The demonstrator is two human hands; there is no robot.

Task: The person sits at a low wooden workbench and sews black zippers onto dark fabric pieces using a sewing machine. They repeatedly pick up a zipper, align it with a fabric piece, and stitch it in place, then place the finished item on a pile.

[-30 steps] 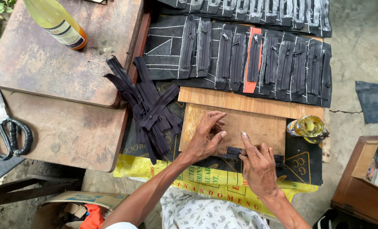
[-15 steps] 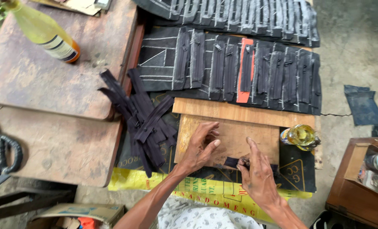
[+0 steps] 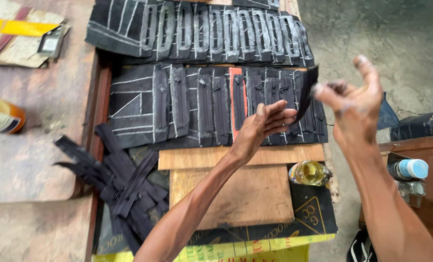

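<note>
My right hand (image 3: 355, 97) is raised and pinches the upper end of a black zipper strip (image 3: 307, 94) between thumb and fingers. The strip hangs slanting down to my left hand (image 3: 262, 128), whose fingertips hold its lower end. Both hands hover above a row of black zipper strips (image 3: 202, 104) laid side by side on dark sheets with pale lines, one orange strip (image 3: 236, 97) among them. A second such row (image 3: 202, 31) lies farther back.
A wooden board (image 3: 245, 199) lies below my arms, with a small jar of yellow liquid (image 3: 309, 172) at its right edge. A loose pile of black zippers (image 3: 124, 187) sits left. A yellow bottle (image 3: 0, 116) rests on the worn table. A wooden box (image 3: 410, 169) with containers stands right.
Both hands have lifted off the wooden board, carrying the black strip up and forward over the laid-out rows. The view has shifted forward with them.
</note>
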